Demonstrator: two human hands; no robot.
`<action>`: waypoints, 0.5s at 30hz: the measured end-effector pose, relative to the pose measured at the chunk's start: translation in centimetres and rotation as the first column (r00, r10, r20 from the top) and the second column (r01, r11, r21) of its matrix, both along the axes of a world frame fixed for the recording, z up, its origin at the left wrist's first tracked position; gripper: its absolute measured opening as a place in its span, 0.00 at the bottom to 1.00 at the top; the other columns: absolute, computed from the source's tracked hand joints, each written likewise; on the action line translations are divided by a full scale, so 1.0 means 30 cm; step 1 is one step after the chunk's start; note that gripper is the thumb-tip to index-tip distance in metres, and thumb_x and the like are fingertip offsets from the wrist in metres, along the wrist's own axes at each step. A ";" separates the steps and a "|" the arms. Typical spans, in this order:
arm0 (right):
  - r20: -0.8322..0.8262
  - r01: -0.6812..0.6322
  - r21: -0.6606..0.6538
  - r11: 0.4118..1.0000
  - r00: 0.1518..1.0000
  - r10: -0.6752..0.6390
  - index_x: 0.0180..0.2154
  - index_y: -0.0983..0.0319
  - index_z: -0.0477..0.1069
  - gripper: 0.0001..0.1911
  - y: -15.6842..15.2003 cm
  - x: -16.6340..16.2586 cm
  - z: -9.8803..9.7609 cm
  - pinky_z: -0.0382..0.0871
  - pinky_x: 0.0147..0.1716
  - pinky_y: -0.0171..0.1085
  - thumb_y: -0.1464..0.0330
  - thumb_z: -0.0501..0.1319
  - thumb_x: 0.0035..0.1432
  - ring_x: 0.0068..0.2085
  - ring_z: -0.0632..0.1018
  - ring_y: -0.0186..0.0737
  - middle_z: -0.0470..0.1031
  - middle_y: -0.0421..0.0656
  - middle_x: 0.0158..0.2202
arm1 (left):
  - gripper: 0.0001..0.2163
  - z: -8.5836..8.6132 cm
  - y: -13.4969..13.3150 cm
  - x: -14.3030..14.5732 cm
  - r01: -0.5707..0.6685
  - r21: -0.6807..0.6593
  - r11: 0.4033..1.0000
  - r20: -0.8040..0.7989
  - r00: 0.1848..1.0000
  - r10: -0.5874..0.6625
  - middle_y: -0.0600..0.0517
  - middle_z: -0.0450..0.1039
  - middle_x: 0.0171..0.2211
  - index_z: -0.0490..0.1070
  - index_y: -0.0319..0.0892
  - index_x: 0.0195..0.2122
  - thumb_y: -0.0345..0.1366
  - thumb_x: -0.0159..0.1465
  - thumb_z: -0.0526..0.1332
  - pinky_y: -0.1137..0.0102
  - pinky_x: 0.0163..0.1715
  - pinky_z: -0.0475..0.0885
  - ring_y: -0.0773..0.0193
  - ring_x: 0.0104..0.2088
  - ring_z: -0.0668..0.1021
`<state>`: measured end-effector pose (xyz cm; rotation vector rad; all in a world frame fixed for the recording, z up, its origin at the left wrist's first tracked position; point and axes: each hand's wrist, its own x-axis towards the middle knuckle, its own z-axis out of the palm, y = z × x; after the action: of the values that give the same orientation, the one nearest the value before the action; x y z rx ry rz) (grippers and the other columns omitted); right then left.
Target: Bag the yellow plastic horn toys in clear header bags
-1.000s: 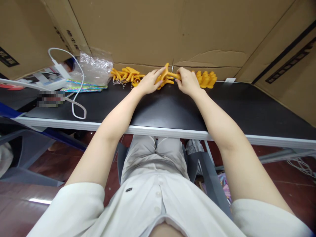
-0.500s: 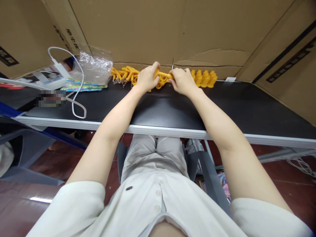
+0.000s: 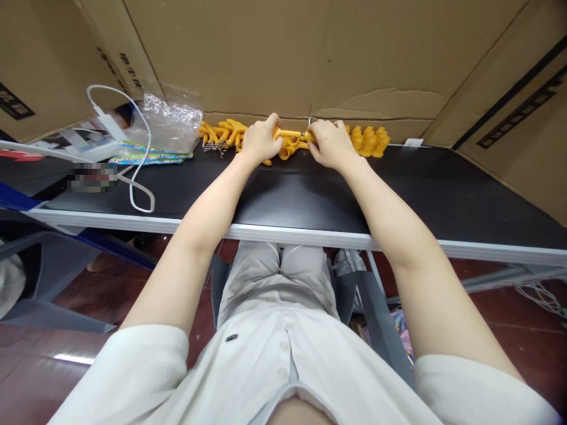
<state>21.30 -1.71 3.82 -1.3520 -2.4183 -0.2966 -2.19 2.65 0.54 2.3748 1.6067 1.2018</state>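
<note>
Both hands work on a yellow ribbed plastic piece point(image 3: 290, 133) above the black table. My left hand point(image 3: 260, 143) is closed around its left end. At the other end, the fingers of my right hand point(image 3: 330, 144) pinch the yellow part; whether it is one piece or two joined ones I cannot tell. Just below lie loose yellow plastic parts point(image 3: 286, 152). To the left is a pile of yellow parts point(image 3: 224, 133), with small metal springs point(image 3: 215, 147) in front. Beyond my right hand, yellow knobbed pieces point(image 3: 368, 141) stand in rows.
Cardboard walls point(image 3: 274, 59) close off the back and sides. At left lie a clear plastic bag point(image 3: 170, 115), colourful packets point(image 3: 153, 154) and a white cable point(image 3: 140, 177). A thin pointed object point(image 3: 310, 113) rises behind my right hand. The metal table edge point(image 3: 301, 236) runs before me.
My right fingers have shifted slightly on the yellow piece, and more of it shows between my hands. My left hand has moved a little left. Everything else stays put.
</note>
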 end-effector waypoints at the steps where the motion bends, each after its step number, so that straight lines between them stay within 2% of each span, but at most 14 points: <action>1: -0.002 0.026 0.008 1.000 1.000 -0.026 0.63 0.62 0.68 0.22 0.000 0.006 0.006 0.56 0.68 0.61 0.62 0.50 0.74 0.68 0.69 0.65 0.72 0.59 0.65 | 0.22 0.002 -0.001 -0.003 -0.015 -0.003 1.000 0.009 1.000 0.015 0.46 0.81 0.49 0.74 0.50 0.59 0.34 0.62 0.65 0.43 0.71 0.64 0.33 0.67 0.74; 7: -0.134 0.264 -0.015 0.964 0.955 -0.264 0.54 0.59 0.72 0.16 0.030 0.102 0.048 0.59 0.65 0.62 0.59 0.56 0.72 0.65 0.69 0.67 0.73 0.60 0.62 | 0.14 0.040 -0.045 -0.020 -0.229 -0.074 0.971 0.047 0.971 0.233 0.44 0.83 0.48 0.78 0.47 0.51 0.36 0.65 0.64 0.51 0.70 0.66 0.39 0.65 0.77; 12: -0.194 0.482 -0.199 0.853 0.834 -0.516 0.48 0.64 0.76 0.13 0.085 0.183 0.037 0.69 0.56 0.55 0.62 0.59 0.70 0.58 0.77 0.64 0.79 0.64 0.53 | 0.05 0.055 -0.035 -0.067 -0.287 -0.086 0.954 0.216 0.930 0.299 0.42 0.84 0.44 0.78 0.45 0.41 0.36 0.65 0.65 0.57 0.69 0.68 0.42 0.64 0.78; 15: -0.157 0.536 -0.258 0.804 0.798 -0.582 0.48 0.68 0.78 0.13 0.107 0.210 0.019 0.70 0.52 0.50 0.65 0.62 0.69 0.54 0.80 0.60 0.81 0.64 0.51 | 0.06 0.056 -0.008 -0.105 -0.340 -0.101 0.935 0.270 0.895 0.355 0.43 0.85 0.45 0.79 0.45 0.41 0.31 0.64 0.63 0.56 0.68 0.70 0.43 0.62 0.81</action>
<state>27.60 1.48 4.41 -2.0660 -1.8425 -0.0293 -5.35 2.40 2.23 1.8229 1.9809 1.4564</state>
